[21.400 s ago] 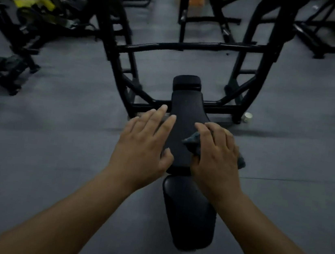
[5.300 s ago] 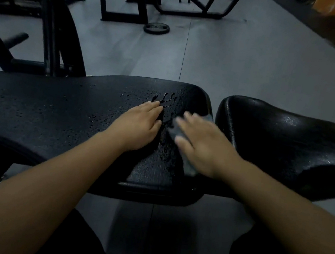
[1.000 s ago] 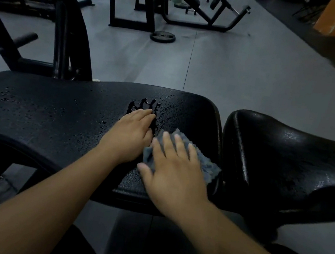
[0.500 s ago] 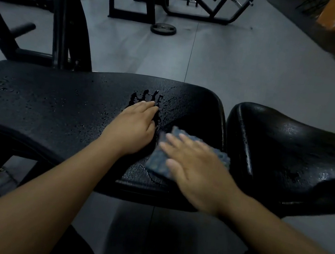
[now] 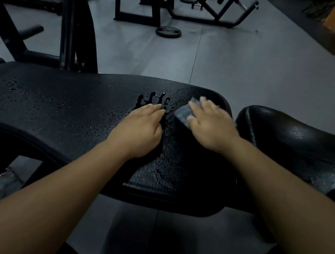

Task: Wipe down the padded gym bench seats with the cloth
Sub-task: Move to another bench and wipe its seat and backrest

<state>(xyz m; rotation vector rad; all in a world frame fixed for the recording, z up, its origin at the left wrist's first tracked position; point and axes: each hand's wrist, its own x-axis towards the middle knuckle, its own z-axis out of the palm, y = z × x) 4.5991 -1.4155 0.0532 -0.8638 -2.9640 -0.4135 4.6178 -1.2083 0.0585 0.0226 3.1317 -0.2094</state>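
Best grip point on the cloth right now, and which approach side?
The cloth lies flat on the wet bench pad, mostly under the right hand. Probably pinch its exposed left edge from above, since only that strip shows.

Long bench pad (image 5: 57, 112) runs from 9 o'clock towards 3 o'clock. Seat pad (image 5: 298, 148) sits just beside its 3 o'clock end, with a gap between them. Left hand (image 5: 140, 131) rests on the long pad. Right hand (image 5: 209, 126) lies at its 2 o'clock, on the cloth (image 5: 182, 115), near the pad's far edge. Rack frame (image 5: 77, 29) stands behind at 10 o'clock. Weight plate (image 5: 168, 32) lies on the floor (image 5: 234, 67) at 12 o'clock.
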